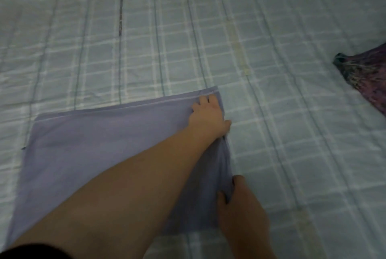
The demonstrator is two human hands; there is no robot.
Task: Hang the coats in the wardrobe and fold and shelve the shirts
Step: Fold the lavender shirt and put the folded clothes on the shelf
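Left hand [208, 115], as I see it, pinches the far right corner of the lavender shirt [94, 154] lying flat on the plaid bed [292, 133]; right hand [238, 206] grips the shirt's near right edge. Well right of the shirt lies a purple garment [367, 79].

pale checked bedspread [271, 29], purple patterned cloth [367, 79] at right edge

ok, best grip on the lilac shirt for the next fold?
Pinch the right edge of the lilac shirt at its far and near corners, coming from the right. It lies flat, and the left hand and right hand already grip there.
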